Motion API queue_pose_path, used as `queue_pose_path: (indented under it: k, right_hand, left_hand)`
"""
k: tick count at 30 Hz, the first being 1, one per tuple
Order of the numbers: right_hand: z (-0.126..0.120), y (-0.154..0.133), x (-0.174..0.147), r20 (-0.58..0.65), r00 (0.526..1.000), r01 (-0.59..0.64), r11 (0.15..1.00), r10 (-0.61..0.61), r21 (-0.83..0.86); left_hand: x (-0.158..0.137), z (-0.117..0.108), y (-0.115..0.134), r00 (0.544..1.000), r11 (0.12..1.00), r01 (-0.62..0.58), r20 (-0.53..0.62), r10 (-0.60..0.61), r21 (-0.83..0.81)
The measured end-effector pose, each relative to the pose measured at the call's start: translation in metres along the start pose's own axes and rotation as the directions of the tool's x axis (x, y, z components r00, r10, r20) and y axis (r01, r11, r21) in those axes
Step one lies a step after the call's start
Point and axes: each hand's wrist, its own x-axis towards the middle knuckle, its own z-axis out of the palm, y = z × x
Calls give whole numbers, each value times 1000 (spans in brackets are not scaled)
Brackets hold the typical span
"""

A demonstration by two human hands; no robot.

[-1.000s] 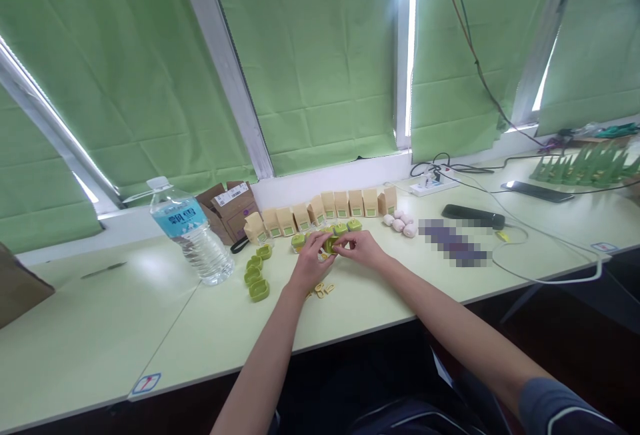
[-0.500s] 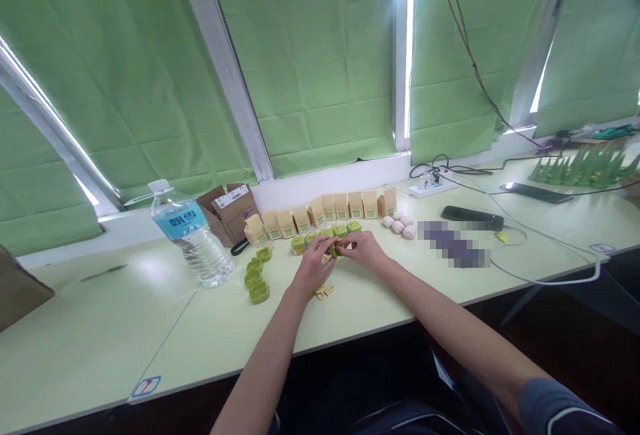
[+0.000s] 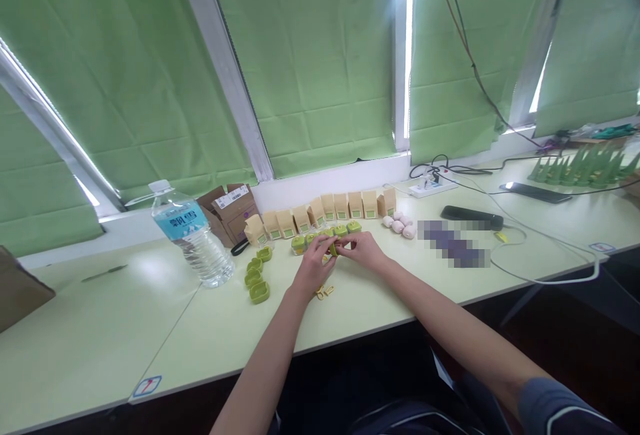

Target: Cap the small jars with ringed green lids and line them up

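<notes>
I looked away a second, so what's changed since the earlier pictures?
The small green piece held by the left hand and right hand looks turned more edge-on. Neither hand has visibly let go. The open green cups, paper bags and water bottle stayed put.

Can't fully make out the green piece (image 3: 335, 249), mostly covered by the hands (image 3: 314, 263). Can't identify the pixelated purple item (image 3: 454, 244). Can't read tiny print on the paper bags (image 3: 341, 203). Get only part of the brown carton (image 3: 21, 288), cut by left edge.
</notes>
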Motion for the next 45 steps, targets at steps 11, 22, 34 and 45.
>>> queue_pose_path:
  k: [11, 22, 34, 45]
  right_hand:
    - [0, 0, 2, -64, 998, -3, 997, 7, 72]
    - [2, 5, 2, -107, 994, 12, 999, -8, 40]
    - [0, 1, 2, -79, 997, -17, 999, 20, 40]
    - [2, 4, 1, -110, 994, 22, 1000, -20, 21]
  left_hand:
    - [2, 2, -5, 996, 998, 53, -69, -56, -45]
    - [1, 2, -8, 995, 995, 85, -43, -87, -53]
    - [0, 2, -8, 995, 993, 98, -28, -100, -70]
    - [0, 3, -6, 997, 994, 82, 9, -81, -79]
